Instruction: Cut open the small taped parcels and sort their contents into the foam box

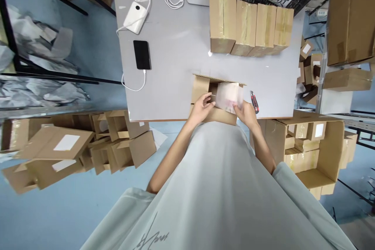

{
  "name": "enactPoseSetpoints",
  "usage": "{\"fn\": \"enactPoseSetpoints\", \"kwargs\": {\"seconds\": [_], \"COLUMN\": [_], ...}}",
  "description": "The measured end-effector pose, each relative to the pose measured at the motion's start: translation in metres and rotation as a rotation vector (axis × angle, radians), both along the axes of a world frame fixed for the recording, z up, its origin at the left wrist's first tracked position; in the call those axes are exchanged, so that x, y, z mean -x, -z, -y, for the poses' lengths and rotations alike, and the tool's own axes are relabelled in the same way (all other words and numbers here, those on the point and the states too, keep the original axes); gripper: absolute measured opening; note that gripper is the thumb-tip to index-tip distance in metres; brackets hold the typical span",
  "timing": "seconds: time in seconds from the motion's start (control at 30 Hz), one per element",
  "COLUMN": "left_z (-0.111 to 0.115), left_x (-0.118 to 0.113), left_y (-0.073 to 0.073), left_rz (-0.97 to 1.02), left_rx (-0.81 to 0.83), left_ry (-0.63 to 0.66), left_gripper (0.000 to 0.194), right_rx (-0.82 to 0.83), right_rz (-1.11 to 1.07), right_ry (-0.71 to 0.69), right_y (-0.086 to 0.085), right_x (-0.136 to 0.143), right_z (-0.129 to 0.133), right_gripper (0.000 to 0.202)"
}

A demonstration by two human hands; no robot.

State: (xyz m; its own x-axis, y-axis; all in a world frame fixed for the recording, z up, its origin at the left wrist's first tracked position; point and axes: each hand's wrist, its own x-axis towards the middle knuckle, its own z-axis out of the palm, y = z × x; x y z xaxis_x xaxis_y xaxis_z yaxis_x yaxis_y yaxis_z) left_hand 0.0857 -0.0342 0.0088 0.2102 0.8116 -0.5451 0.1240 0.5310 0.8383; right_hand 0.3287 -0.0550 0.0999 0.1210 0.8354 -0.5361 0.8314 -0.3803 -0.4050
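- Cartons (117, 140) stand open on the floor (123, 203) to the left, below the level of the table (172, 54).
- A black phone (142, 55) lies near the table's left edge, its white cable (137, 90) looping out past that edge; a sleeve snagging the loop could drag the phone off.
- The left hand (202, 108) is loosely curled at the box's opening; I cannot tell whether its fingertips pinch anything.
- The open box (200, 86) sits at the near edge, its near flap reaching past it; a downward press on that flap could tip the box toward the body.
- A pale, translucent packet (227, 95) lies over the right part of the opening; how deep it sits is unclear. A one-sided grip may let it twist or catch on a flap.
- The right hand (245, 113) grasps the packet's lower right corner, thumb on top.
- A row of taped boxes (222, 15) stands farther back.
- A red-and-black knife (254, 102) lies just beside the right hand; an outward sweep could knock it, or cut if its blade is exposed.
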Motion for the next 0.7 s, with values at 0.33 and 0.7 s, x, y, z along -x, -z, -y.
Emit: {"fn": "enactPoseSetpoints", "kwargs": {"seconds": [0.33,0.7], "left_z": [-0.022,-0.053], "left_x": [0.013,0.05], "left_y": [-0.045,-0.065], "left_rz": [0.179,0.355], "left_rx": [0.061,0.294], "left_ry": [0.038,-0.082], "left_gripper": [0.066,0.07], "right_rx": [-0.215,-0.266], "right_rz": [-0.348,-0.574], "right_ry": [0.228,0.281], "right_y": [-0.104,-0.103], "right_x": [-0.014,-0.004], "right_z": [0.017,-0.001], "right_gripper": [0.045,0.041]}}
